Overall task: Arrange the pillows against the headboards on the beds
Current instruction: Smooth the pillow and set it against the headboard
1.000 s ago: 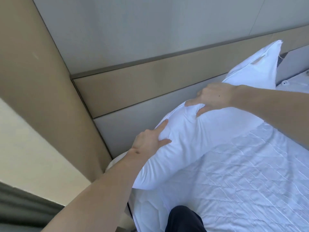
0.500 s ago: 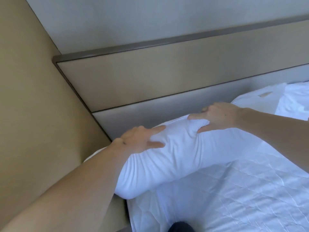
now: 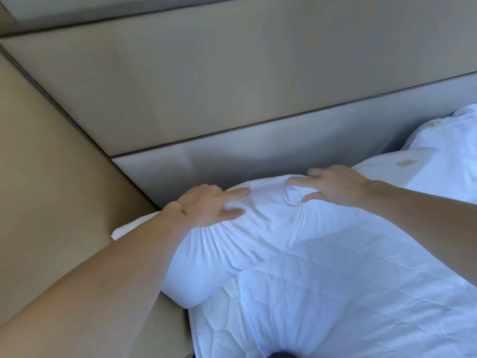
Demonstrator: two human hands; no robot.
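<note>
A white pillow (image 3: 263,228) lies along the grey padded headboard (image 3: 232,156) at the head of the bed. My left hand (image 3: 206,208) rests on its upper left part, fingers spread and pinching folds of the case. My right hand (image 3: 333,186) grips the pillow's top edge a little to the right, bunching the fabric. A second white pillow (image 3: 444,151) with a small tan label lies further right against the headboard.
A quilted white mattress cover (image 3: 335,306) fills the lower right. A beige wall panel (image 3: 51,189) runs along the left side of the bed, close to the pillow's end. Another beige panel (image 3: 206,81) sits above the headboard.
The pillow has come down from a tilted, raised position to lie flat against the headboard. Both hands followed it down and stayed on its top edge.
</note>
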